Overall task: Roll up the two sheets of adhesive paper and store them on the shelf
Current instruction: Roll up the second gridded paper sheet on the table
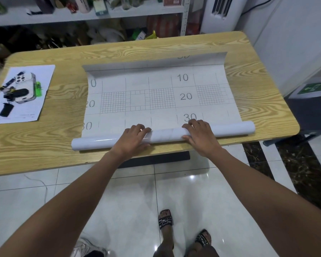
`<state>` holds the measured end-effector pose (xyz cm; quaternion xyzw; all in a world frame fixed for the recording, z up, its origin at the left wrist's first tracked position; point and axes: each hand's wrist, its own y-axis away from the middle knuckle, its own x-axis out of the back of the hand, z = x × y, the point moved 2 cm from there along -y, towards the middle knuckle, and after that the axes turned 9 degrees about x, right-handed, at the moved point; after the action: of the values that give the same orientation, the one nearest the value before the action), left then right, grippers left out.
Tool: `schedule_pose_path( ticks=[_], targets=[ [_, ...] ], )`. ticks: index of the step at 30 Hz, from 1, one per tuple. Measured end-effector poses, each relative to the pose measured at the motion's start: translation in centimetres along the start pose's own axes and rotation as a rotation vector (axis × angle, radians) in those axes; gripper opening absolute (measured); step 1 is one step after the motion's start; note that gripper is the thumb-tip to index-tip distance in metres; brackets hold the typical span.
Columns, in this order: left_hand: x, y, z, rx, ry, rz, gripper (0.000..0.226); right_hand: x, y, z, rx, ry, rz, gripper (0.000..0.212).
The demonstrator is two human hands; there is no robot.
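Observation:
A sheet of adhesive paper (156, 93) lies grid side up on the wooden table (63, 101), printed with numbers 10, 20, 30. Its near end is wound into a white roll (167, 135) along the table's front edge; its far edge curls upward. My left hand (133, 138) lies over the roll left of centre, fingers curved on top and thumb at the near side. My right hand (200, 136) grips the roll right of centre in the same way. Whether a second sheet lies underneath cannot be told.
A white paper (26, 108) at the table's left carries phones (25, 88), keys and a green item. A cluttered metal shelf (93, 15) stands behind the table. A white appliance (222, 13) is at the back right. Tiled floor and my sandalled feet lie below.

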<state>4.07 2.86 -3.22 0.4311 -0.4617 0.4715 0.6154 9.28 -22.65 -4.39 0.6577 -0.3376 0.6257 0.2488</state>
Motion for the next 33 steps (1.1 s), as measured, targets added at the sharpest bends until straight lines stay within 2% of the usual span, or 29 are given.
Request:
schedule_pose_path(
  ticks=[16, 20, 23, 25, 29, 33],
  targets=[
    [-0.23, -0.33, 0.02, 0.065, 0.011, -0.081, 0.050, -0.06, -0.02, -0.71, -0.049, 0.107, 0.041, 0.047],
    [-0.28, -0.37, -0.29, 0.056, 0.018, -0.110, 0.048, -0.04, -0.03, -0.63, -0.059, 0.069, 0.027, 0.048],
    [-0.20, -0.34, -0.49, 0.051, 0.013, -0.137, 0.059, -0.08, 0.03, -0.64, -0.050, 0.039, 0.012, 0.051],
    [-0.12, -0.32, -0.49, 0.033, 0.017, -0.116, 0.061, -0.11, 0.06, -0.60, -0.041, 0.019, 0.011, 0.053],
    [0.22, -0.61, -0.25, 0.008, -0.005, -0.035, 0.044, -0.05, 0.19, -0.68, -0.019, -0.006, 0.023, 0.057],
    [0.42, -0.70, -0.06, 0.002, -0.025, -0.035, 0.047, -0.21, 0.14, -0.57, -0.008, -0.004, 0.016, 0.061]
  ],
)
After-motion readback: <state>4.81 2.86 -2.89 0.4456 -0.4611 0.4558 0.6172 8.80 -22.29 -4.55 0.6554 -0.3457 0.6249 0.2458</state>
